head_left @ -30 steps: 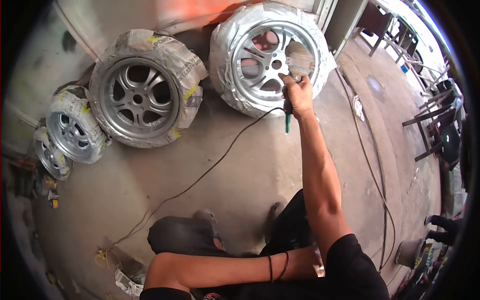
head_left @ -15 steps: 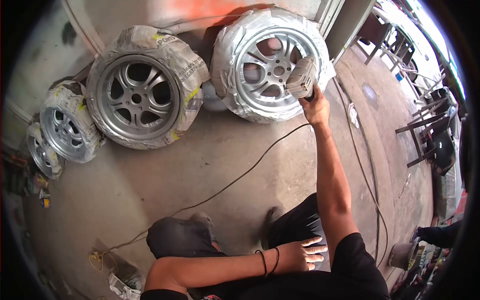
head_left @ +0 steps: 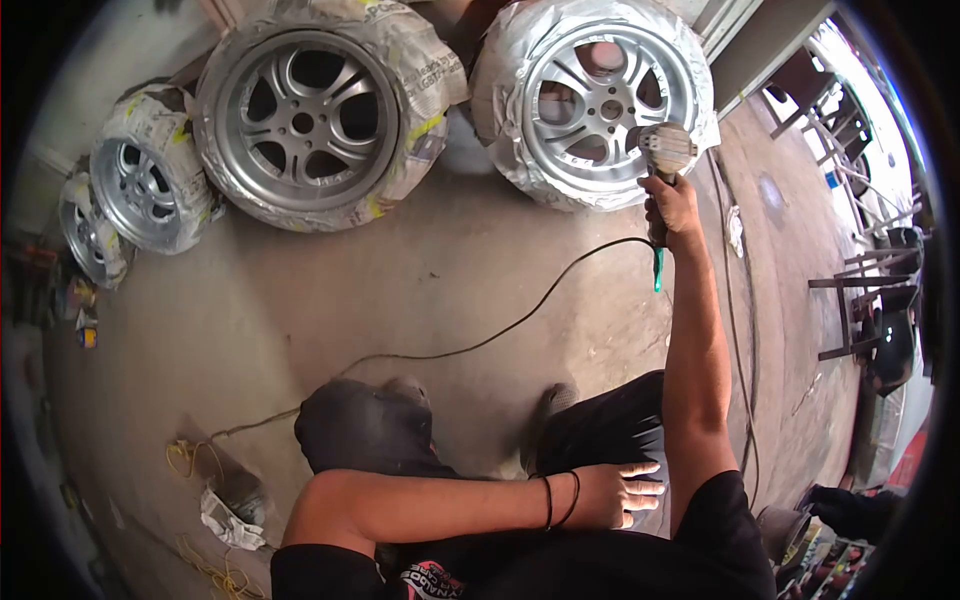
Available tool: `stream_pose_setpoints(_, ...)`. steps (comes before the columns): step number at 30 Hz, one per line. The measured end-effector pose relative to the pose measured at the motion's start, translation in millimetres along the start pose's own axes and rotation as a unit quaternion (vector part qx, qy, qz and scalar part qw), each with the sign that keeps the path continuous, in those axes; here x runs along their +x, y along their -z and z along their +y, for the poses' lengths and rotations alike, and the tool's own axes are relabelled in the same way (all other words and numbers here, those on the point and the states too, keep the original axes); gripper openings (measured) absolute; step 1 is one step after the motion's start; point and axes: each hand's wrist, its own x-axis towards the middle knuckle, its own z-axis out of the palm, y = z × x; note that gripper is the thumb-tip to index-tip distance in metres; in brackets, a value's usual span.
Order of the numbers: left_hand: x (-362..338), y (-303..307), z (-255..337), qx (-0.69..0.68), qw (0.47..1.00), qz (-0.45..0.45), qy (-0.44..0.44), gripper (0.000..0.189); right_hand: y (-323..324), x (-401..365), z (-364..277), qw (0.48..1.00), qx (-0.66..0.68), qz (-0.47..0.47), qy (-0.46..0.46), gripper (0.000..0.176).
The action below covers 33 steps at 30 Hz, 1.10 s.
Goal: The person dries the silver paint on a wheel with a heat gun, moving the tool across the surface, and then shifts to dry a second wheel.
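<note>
My right hand (head_left: 678, 205) is wrapped around the handle of a corded heat gun (head_left: 668, 148), its pale, grimy body at the lower right of a silver wheel rim (head_left: 548, 105). The short nozzle points left and overlaps the rim's edge in this view. White masking covers the tyre (head_left: 492, 90) around that rim. A green piece (head_left: 658, 268) hangs below the handle, where a dark cord (head_left: 480, 342) trails off to the lower left. My left hand (head_left: 612, 497) lies across my right thigh, fingers spread and holding nothing.
A second wheel (head_left: 302, 122), masked with newspaper, leans to the left, with two smaller masked wheels (head_left: 140, 195) beyond it. Another cable (head_left: 738, 320) runs along the floor at right, near dark chairs (head_left: 860, 285). Crumpled paper (head_left: 228, 520) and yellow cord (head_left: 185, 458) lie at lower left.
The view has tipped downward, so the wheels sit higher in the picture. My right hand has turned the heat gun so its handle and green piece now show. My left hand stays on the thigh.
</note>
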Motion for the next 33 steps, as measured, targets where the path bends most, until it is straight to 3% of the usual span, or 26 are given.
stream_pose_setpoints(2,3,14,2,-0.051,0.998,-0.046,0.004,0.027,-4,-6,-7,0.994,0.086,-0.034,-0.06,0.022)
stream_pose_setpoints(6,0,6,0,-0.048,0.999,-0.019,0.003,0.027,-11,1,-7,0.961,0.221,-0.132,-0.099,0.018)
stream_pose_setpoints(7,1,8,1,-0.057,0.998,-0.025,0.003,0.026,-16,-8,-17,0.961,0.222,-0.13,-0.099,0.018)
stream_pose_setpoints(9,2,10,-1,-0.062,0.998,-0.028,-0.002,0.026,-33,-25,-44,0.924,0.352,-0.091,-0.118,0.021)
stream_pose_setpoints(11,0,3,-5,-0.039,0.998,-0.037,-0.043,0.025,-34,-38,-55,0.925,0.35,-0.09,-0.12,0.023)
stream_pose_setpoints(15,3,6,-3,-0.034,0.995,-0.088,-0.027,0.025,-22,-52,-41,0.976,0.19,-0.069,-0.079,0.035)
stream_pose_setpoints(20,15,34,0,-0.037,0.997,-0.072,-0.015,0.028,-12,-51,-14,0.969,0.207,-0.005,-0.131,0.031)
stream_pose_setpoints(22,44,117,16,-0.097,0.939,-0.319,0.085,0.027,-9,-44,-14,0.965,0.225,0.018,-0.131,0.024)
stream_pose_setpoints(24,40,149,24,-0.144,0.985,-0.078,0.061,0.023,-1,-38,-10,0.957,0.257,0.014,-0.135,0.023)
stream_pose_setpoints(26,47,180,37,-0.135,0.976,0.169,0.014,0.02,9,-38,-10,0.942,0.305,-0.018,-0.141,0.026)
stream_pose_setpoints(27,50,199,44,-0.088,0.975,0.202,0.002,0.021,16,-35,-1,0.942,0.303,-0.041,-0.139,0.025)
stream_pose_setpoints(28,52,219,51,-0.043,0.971,0.234,-0.01,0.023,10,-37,-12,0.938,0.316,0.006,-0.141,0.022)
stream_pose_setpoints(30,51,247,61,0.034,0.975,0.22,-0.019,0.016,9,-40,-15,0.925,0.35,0.009,-0.145,0.019)
stream_pose_setpoints(31,55,245,76,0.05,0.967,0.245,0.041,0.011,9,-40,-13,0.923,0.362,0.006,-0.132,0.019)
stream_pose_setpoints(32,55,251,71,0.034,0.97,0.238,0.039,0.011,8,-47,-22,0.928,0.35,0.011,-0.129,0.02)
stream_pose_setpoints(33,53,260,62,0.078,0.981,0.176,-0.031,0.023,10,-40,-14,0.913,0.383,-0.024,-0.136,0.02)
